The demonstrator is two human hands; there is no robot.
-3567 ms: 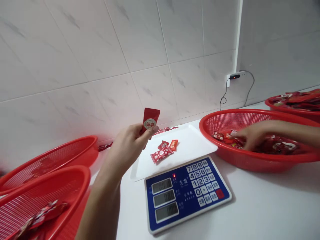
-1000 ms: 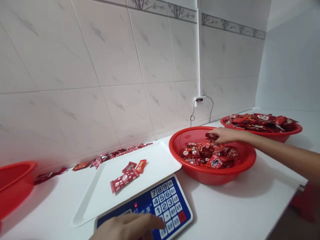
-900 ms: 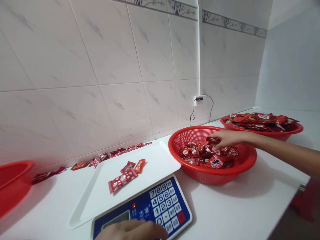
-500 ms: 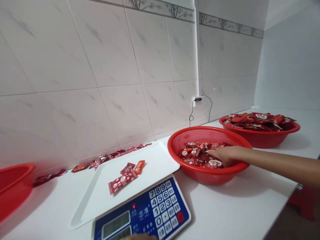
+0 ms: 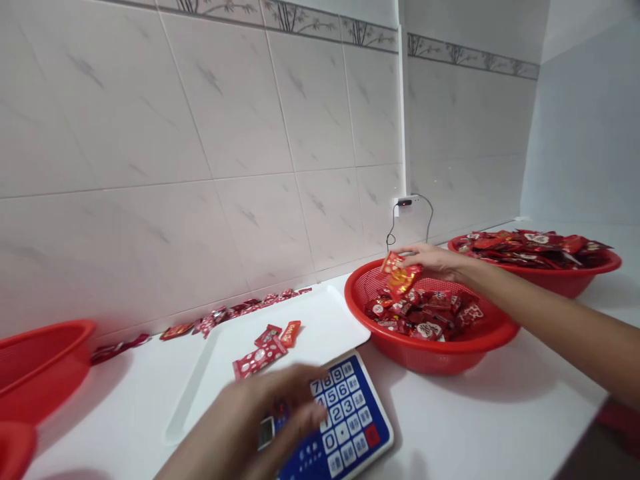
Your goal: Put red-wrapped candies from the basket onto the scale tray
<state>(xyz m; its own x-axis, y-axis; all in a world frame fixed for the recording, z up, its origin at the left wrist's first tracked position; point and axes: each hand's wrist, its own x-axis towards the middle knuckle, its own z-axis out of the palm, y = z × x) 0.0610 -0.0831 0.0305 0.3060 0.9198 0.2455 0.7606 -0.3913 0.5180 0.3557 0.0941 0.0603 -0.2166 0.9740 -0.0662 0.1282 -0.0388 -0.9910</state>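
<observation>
1. Hovering over the digital scale [image 5: 367, 420], the left hand [image 5: 265, 413] is blurred, its fingers spread wide with nothing visible in them. Whether a fingertip touches the blue keypad, I cannot tell.
2. Just beyond that hand, a white plastic tray [image 5: 320, 320] rests on the scale. Three wrapped candies [image 5: 260, 357] lie near its front edge, leaving most of its surface bare towards the wall.
3. Off to the right, the right hand [image 5: 435, 260] reaches over a red mesh basket [image 5: 430, 355], pinching a few red candy packets [image 5: 403, 277] in a narrow grip. They are held just above the heap of loose candy [image 5: 425, 317] inside.
4. The tray's right corner sits just beside the basket's rim, so only that raised rim and a short gap lie between the held packets and the tray.
5. Farther back, a second red basket [image 5: 565, 283] holds a fuller heap. A line of wrapped candy [image 5: 235, 310] runs along the tiled wall behind the tray, and a red basket [image 5: 45, 373] sits at the left edge of the white counter [image 5: 475, 413].
</observation>
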